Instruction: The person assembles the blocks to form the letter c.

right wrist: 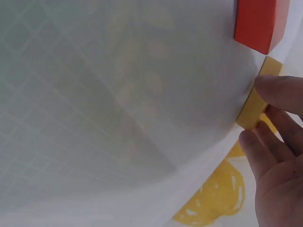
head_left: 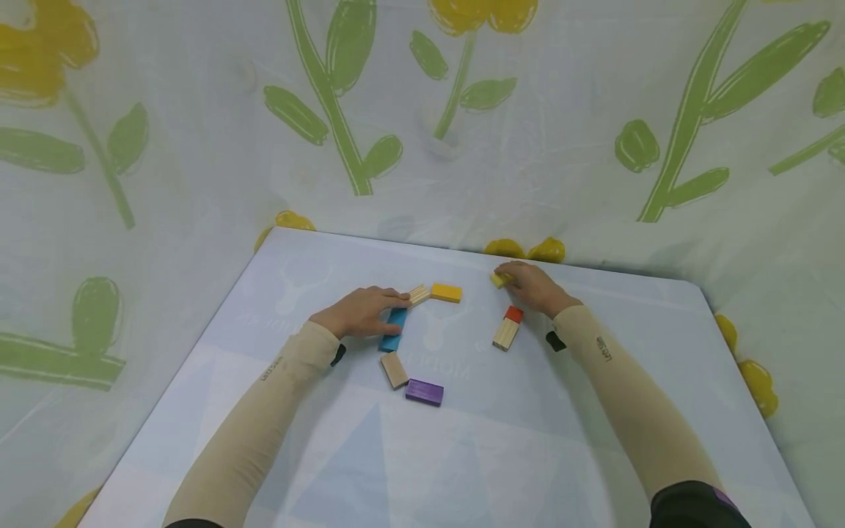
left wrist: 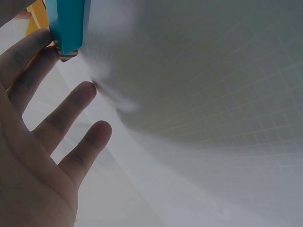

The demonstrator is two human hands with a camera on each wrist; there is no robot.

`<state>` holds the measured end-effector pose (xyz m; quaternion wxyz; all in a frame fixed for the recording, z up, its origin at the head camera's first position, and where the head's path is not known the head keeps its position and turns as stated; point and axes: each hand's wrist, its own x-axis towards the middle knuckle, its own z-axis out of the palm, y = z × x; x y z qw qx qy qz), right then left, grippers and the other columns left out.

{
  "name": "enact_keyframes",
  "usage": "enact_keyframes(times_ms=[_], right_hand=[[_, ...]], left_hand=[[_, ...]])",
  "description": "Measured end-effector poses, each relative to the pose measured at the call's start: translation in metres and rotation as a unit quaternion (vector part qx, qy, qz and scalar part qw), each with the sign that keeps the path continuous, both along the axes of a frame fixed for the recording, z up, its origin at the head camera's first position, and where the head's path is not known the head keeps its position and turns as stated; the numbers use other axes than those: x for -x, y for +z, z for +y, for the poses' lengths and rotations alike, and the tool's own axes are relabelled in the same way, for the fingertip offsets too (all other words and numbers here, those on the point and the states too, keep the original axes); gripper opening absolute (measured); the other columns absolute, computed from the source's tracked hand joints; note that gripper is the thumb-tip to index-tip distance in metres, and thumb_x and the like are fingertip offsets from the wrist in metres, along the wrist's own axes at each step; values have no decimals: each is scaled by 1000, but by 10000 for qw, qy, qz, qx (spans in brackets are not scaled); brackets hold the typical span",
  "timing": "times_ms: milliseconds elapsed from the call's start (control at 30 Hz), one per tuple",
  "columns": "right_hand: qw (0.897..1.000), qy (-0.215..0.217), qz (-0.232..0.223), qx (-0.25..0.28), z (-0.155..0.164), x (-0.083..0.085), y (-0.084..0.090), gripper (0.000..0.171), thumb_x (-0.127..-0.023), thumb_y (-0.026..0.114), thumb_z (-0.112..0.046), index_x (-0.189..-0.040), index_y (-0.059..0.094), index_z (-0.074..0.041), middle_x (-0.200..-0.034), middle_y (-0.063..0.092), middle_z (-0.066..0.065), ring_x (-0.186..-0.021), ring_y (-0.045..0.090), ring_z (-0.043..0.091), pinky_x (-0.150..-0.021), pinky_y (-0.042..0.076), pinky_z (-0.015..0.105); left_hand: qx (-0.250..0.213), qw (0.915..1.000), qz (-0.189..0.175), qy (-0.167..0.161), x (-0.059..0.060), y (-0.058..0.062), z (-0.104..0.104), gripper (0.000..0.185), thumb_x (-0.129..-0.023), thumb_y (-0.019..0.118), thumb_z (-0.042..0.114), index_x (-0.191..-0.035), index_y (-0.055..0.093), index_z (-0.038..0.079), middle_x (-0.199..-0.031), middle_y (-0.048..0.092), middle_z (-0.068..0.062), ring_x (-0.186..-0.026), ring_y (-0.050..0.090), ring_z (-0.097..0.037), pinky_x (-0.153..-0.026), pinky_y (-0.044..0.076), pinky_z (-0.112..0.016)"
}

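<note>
Head view: my left hand [head_left: 361, 312] lies flat, fingers relaxed, on the long blue wooden block [head_left: 393, 329]; its long axis runs toward me and slightly left. My right hand [head_left: 533, 286] pinches the small yellow wooden block [head_left: 499, 279] at the table's [head_left: 594, 469] far edge.

Left wrist: blue block just beyond my fingertips [left wrist: 87, 92], nothing gripped.

Right wrist: fingers [right wrist: 279, 92] curl on the yellow block; red wooden block [right wrist: 259, 21] is near.

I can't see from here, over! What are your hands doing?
Left hand touching blue wooden block. Right hand pinching yellow wooden block. Red block nearby, apart.
</note>
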<state>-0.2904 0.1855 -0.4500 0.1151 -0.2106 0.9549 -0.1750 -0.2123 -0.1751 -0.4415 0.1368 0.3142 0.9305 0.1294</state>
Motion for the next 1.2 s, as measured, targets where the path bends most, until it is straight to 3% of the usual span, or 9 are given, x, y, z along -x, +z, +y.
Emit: enact_keyframes(times_ms=[167,567,900,1200], right_hand=[[9997,-217,-58,61,-1,-3,-1,37,-90,59,-5,-127,54,-13,-133,49,6,-125,42,24,-104,35,44],[9986,-80,327,-418,-2,-11,5,33,-90,61,-6,-123,56,-10,-125,54,11,-115,50,27,-98,42,43],[9985,-192,139,-493,-3,-13,7,36,-91,59,-8,-127,55,-8,-128,51,12,-118,47,29,-100,39,45],[9987,2,229,-449,2,-14,5,38,-89,61,-4,-126,55,-7,-127,51,14,-117,48,30,-100,39,45]], left_hand=[[-3,10000,-7,-9,-1,1,0,57,-87,61,44,-138,47,22,-145,39,5,-131,37,-25,-105,32,-45],[53,10000,-2,10,-1,2,0,57,-88,61,44,-138,47,22,-145,39,5,-131,37,-24,-106,32,-43],[52,10000,-12,8,-1,1,1,58,-88,61,44,-139,46,22,-145,38,5,-131,37,-24,-106,31,-44],[83,10000,-40,39,-1,1,2,58,-88,60,45,-139,46,22,-146,38,4,-131,37,-24,-106,31,-44]])
